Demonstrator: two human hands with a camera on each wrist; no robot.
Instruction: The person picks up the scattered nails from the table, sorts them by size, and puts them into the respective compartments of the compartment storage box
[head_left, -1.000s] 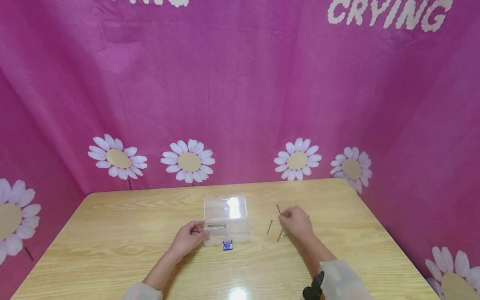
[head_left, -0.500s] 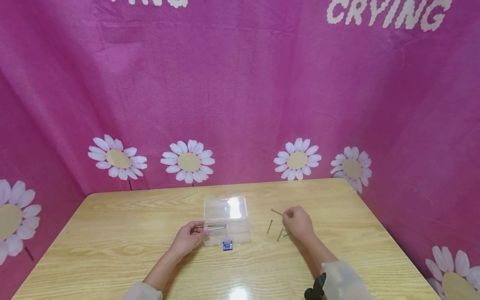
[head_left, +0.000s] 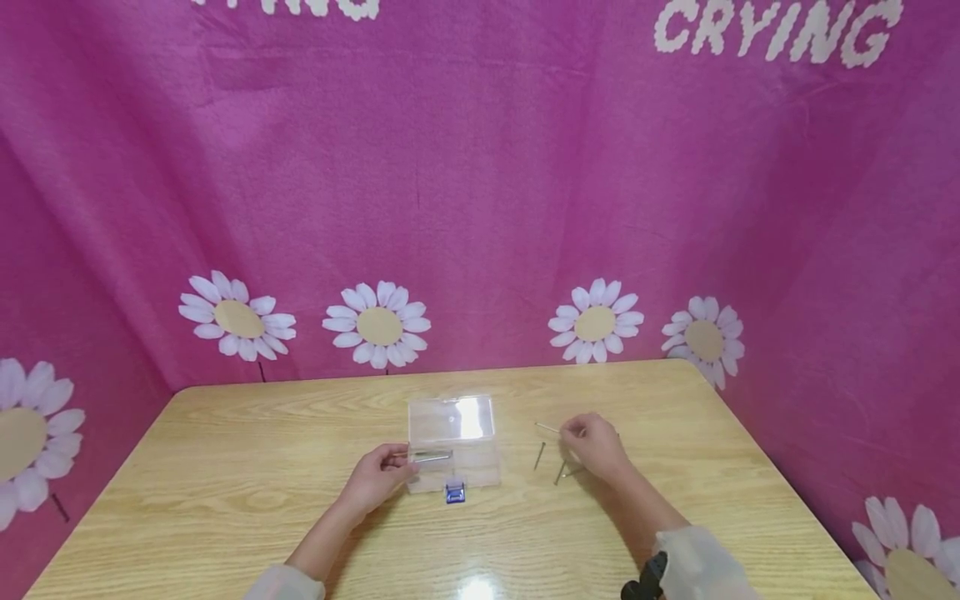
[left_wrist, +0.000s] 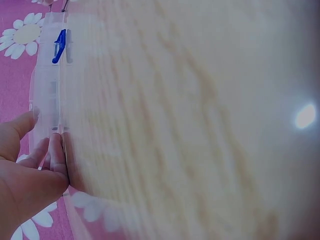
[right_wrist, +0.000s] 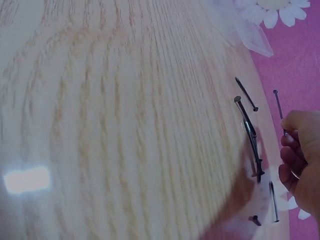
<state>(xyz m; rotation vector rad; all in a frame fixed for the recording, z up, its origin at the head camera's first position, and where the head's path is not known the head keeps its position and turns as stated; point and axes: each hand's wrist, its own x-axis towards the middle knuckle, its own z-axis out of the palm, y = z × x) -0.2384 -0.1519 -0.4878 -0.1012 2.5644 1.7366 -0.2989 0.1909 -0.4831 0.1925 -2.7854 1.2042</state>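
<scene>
In the head view, a clear plastic box [head_left: 476, 476] stands with its lid raised at the back and a blue latch [head_left: 455, 492] at the front. Several nails [head_left: 433, 457] lie in its left compartment. My left hand [head_left: 375, 479] holds the box's left end between thumb and fingers; the left wrist view shows the thumb against its wall. Right of the box, my right hand [head_left: 597, 446] pinches a nail [head_left: 547, 427] between thumb and fingertips, its head end pointing left. In the right wrist view this nail [right_wrist: 278, 106] is raised above the table.
Loose nails lie on the wooden table [head_left: 225, 500] below my right hand, one nail [head_left: 539, 456] apart and others crossed [right_wrist: 252, 142]. A pink curtain [head_left: 480, 208] with daisies hangs behind the table. A black device [head_left: 647, 577] is at my right sleeve.
The nail in my right hand has swung from pointing away to pointing left towards the box. That hand has shifted only slightly. My left hand stays on the box.
</scene>
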